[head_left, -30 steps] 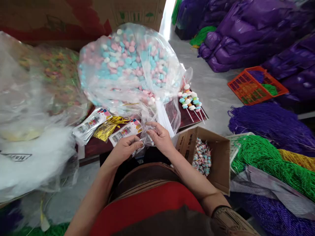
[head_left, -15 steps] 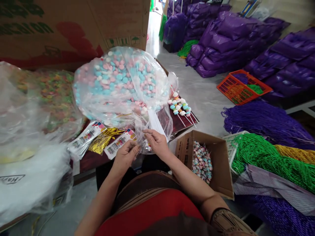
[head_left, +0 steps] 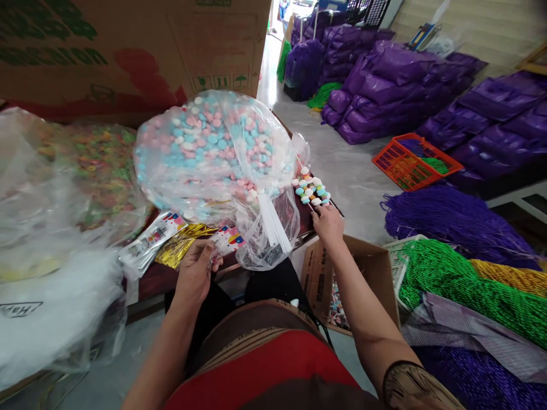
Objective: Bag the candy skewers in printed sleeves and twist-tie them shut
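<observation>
My left hand (head_left: 200, 263) is closed on a small printed plastic bag (head_left: 229, 240) at the table's front edge. Over at the table's right corner, my right hand (head_left: 328, 223) pinches the stick end of the candy skewers (head_left: 311, 191), which lie in a small pile. Between the hands, white paper strips (head_left: 273, 219) rest on a clear plastic bag. Behind them lies a big clear bag of pink, blue and white candies (head_left: 209, 139). Gold twist ties (head_left: 182, 242) and a stack of printed bags (head_left: 149, 242) are left of my left hand.
An open cardboard box (head_left: 371, 267) with candies stands below my right forearm. A large carton (head_left: 141, 51) rises behind the table. Bags of gummies (head_left: 102, 171) lie left. An orange basket (head_left: 412, 165), purple sacks (head_left: 384, 80) and green cords (head_left: 453, 279) are on the right.
My right hand has left the middle and reached right to the skewers. My left hand has shifted slightly left, now with a printed bag in it. The view has moved a little.
</observation>
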Action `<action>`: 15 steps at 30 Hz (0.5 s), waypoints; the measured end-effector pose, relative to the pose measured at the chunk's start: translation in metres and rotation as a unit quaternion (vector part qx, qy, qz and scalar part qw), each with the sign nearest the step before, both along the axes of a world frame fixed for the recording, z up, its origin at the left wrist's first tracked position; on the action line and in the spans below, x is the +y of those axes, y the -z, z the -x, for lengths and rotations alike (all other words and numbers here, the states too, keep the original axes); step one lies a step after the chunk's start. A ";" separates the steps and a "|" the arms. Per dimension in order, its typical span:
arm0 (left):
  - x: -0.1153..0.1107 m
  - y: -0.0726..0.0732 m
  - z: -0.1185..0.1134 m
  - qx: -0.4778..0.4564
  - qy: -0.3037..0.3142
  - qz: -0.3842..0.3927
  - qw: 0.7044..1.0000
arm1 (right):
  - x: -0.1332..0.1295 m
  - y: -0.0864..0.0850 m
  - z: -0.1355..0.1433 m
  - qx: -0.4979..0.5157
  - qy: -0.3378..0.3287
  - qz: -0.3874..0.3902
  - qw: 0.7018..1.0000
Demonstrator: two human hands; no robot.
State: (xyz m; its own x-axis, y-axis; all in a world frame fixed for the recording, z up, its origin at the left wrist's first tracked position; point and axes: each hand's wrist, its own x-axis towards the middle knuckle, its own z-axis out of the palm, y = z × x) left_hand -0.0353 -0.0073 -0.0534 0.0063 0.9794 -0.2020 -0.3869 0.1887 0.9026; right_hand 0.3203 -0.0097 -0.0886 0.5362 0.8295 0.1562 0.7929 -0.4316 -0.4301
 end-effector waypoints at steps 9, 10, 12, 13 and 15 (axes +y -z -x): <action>0.001 -0.001 0.011 0.000 -0.009 0.014 1.000 | -0.012 0.003 -0.005 0.074 0.030 -0.099 0.992; 0.000 -0.002 0.011 0.007 -0.001 0.014 1.000 | -0.019 0.002 -0.004 0.083 0.027 -0.111 0.990; -0.002 -0.002 0.009 0.021 0.022 0.020 0.999 | -0.035 -0.003 0.004 0.116 0.015 -0.142 0.983; -0.003 -0.002 0.008 0.028 0.039 0.023 0.999 | -0.042 -0.007 0.011 0.141 0.003 -0.160 0.977; -0.004 -0.006 0.006 0.064 0.087 0.014 0.994 | -0.056 -0.014 0.028 0.209 -0.038 -0.198 0.957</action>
State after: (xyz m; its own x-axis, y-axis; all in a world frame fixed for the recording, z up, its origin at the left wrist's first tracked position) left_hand -0.0415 -0.0117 -0.0478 0.1474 0.9599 -0.2385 -0.2286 0.2677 0.9360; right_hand 0.2928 -0.0658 -0.0746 0.5612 0.7886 0.2514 0.5390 -0.1176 -0.8341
